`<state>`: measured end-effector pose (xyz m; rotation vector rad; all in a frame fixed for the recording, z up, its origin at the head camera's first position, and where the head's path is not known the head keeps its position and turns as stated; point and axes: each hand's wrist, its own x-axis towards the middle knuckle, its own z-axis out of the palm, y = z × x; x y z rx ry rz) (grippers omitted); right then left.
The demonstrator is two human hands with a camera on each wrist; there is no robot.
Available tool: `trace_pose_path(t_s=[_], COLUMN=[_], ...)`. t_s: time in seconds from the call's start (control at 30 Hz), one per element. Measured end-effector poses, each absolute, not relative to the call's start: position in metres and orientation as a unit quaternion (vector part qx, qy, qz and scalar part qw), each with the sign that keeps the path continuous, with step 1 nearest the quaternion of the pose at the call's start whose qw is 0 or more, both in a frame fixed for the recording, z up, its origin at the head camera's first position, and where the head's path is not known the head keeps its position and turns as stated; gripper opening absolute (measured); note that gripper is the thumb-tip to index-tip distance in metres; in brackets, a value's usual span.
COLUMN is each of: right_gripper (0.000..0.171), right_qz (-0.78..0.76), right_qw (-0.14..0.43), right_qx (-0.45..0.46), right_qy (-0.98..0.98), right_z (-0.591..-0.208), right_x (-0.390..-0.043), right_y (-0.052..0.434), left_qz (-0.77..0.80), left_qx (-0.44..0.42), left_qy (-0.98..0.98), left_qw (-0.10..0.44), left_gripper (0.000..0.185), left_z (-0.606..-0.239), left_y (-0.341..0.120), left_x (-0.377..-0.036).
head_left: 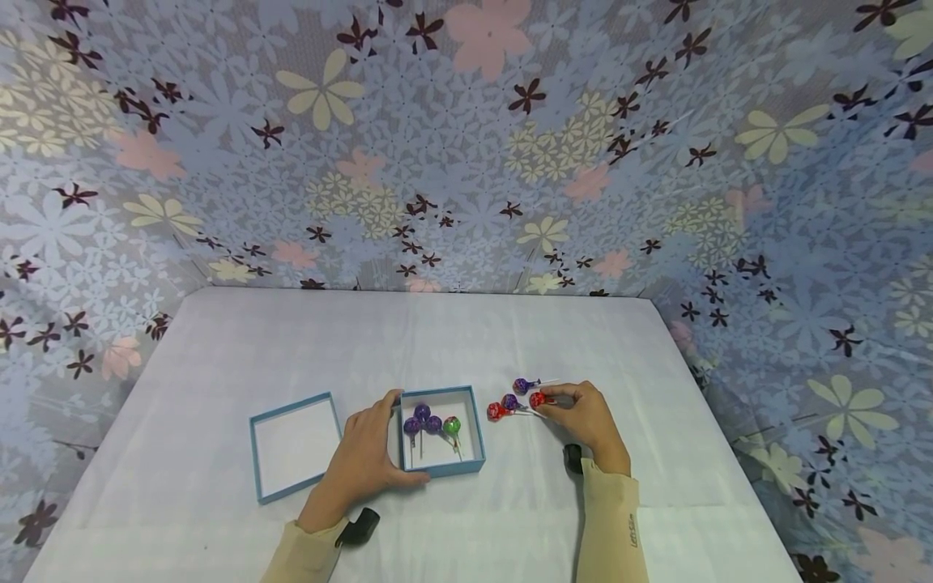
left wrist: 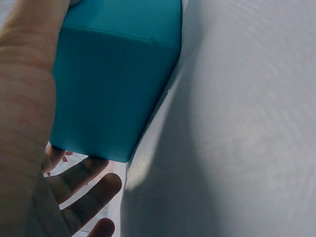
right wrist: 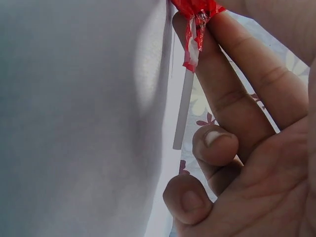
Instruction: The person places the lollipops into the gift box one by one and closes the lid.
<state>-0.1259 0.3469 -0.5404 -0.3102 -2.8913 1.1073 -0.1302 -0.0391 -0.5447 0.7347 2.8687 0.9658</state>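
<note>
My left hand (head_left: 364, 457) grips a blue box (head_left: 451, 468), thumb along its near side and fingers at its left and far edges. Inside the box's white interior lie three purple lollipops (head_left: 422, 414) and a green lollipop (head_left: 452, 425), sticks toward me. To the right of the box, my right hand (head_left: 589, 419) pinches a red lollipop (head_left: 537, 400) at its wrapped head. Its white stick (right wrist: 183, 111) hangs free in the right wrist view, with the ring and little fingers curled. Beside that hand lie two purple lollipops (head_left: 521, 386) and another red lollipop (head_left: 496, 411).
A blue-rimmed box lid (head_left: 256, 465) with a white inside lies left of my left hand. A white cloth (head_left: 466, 534) covers the table, and flower-patterned fabric (head_left: 452, 162) hangs behind and at the sides.
</note>
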Motion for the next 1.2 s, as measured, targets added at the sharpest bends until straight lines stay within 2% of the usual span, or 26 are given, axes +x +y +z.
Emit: trace_pose_path(t_s=[0.5, 0.9, 1.03, 1.2], right_gripper=[0.031, 0.030, 0.030, 0.029], right_qz=[0.354, 0.363, 0.362, 0.370], right_qw=[0.023, 0.059, 0.080, 0.136], right_qx=[-0.118, -0.155, -0.169, -0.186], right_qy=[-0.927, -0.917, -0.913, -0.900], right_z=[-0.539, -0.536, -0.534, -0.533], right_x=[-0.125, -0.122, -0.121, -0.118], right_y=[0.345, 0.339, 0.336, 0.329], left_qz=[0.311, 0.312, 0.313, 0.311], left_qx=[0.237, 0.238, 0.239, 0.239], left_qy=[0.920, 0.920, 0.919, 0.920], left_qw=[0.006, 0.000, -0.002, 0.000], left_gripper=[0.138, 0.137, 0.137, 0.137], left_z=[-0.543, -0.545, -0.545, -0.545], left_y=[-0.039, -0.040, -0.039, -0.039], left_x=[-0.129, -0.129, -0.130, -0.130])
